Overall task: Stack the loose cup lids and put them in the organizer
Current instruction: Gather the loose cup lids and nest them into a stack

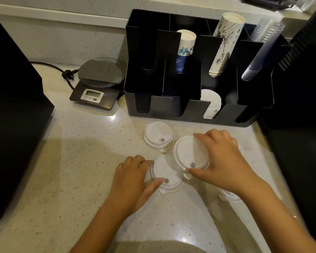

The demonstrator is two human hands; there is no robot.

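- Your left hand (pixel 133 179) pinches the near lid (pixel 167 173) between thumb and fingers, flat on the counter (pixel 80 161).
- Your right hand (pixel 224 161) grips the larger lid (pixel 188 152), its rim overlapping the near one; tilt it as you seat it and the two will jam crooked instead of nesting.
- Another lid (pixel 230 195) hides under your right forearm, easy to sweep off the counter.
- A third loose lid (pixel 158 136) lies just beyond, untouched.
- The organizer (pixel 162 105) stands behind; its front slot already holds stacked lids (pixel 211 103), so a leaning stack could catch on the divider.
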